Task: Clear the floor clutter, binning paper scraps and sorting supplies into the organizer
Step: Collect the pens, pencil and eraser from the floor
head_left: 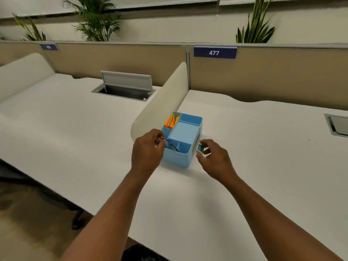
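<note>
A light blue desk organizer (185,140) stands on the white desk (244,166), against the curved divider. Orange and yellow paper notes (171,120) stick up in its back left compartment. My left hand (147,149) is at the organizer's front left corner and pinches thin dark metal clips (161,139) over the front compartment, where another dark clip (174,146) lies. My right hand (212,157) is just right of the organizer and pinches a small blue and white box (200,148) between thumb and fingers.
A cream curved divider (162,102) splits the two desks. An open cable hatch (125,87) sits on the left desk, a shut one (338,127) at the far right. Beige partitions with a "477" sign (214,52) and plants stand behind. A dark chair base (75,219) shows below left.
</note>
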Demonstrator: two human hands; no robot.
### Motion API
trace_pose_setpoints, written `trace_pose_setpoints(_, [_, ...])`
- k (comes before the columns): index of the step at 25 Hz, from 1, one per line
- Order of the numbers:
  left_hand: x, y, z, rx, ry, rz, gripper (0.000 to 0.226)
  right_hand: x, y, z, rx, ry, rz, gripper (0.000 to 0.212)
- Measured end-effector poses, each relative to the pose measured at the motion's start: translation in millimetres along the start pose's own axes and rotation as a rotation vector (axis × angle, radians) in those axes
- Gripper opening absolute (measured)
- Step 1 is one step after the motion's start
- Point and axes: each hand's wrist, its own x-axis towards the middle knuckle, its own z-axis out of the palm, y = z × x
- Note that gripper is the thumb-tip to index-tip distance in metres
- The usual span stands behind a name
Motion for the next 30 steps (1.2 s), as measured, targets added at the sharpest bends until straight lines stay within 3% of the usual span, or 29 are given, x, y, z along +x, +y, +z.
trace_pose_setpoints(5, [37,-14,23,0.379,-0.115,0.046,0.013,63,4,-6,0.043,0.067,-0.074,0.035])
trace_pose_setpoints(11, [50,-25,49,0.549,-0.263,0.009,0.017,129,8,-11,-0.021,0.116,-0.127,0.029])
trace_pose_setpoints(14, [48,-26,57,0.597,-0.305,-0.014,0.026,160,9,-12,-0.131,0.057,-0.125,0.030])
trace_pose_setpoints(20, [38,-22,52,0.488,-0.251,-0.007,0.040,192,1,0,-0.569,-0.196,-0.101,0.032])
trace_pose_setpoints(24, [30,-21,44,0.427,-0.258,0.009,0.056,188,-2,3,-0.607,-0.173,-0.112,0.037])
trace_pose_setpoints(30, [16,-23,37,0.336,-0.207,0.008,0.073,130,4,6,-0.425,0.006,-0.222,0.049])
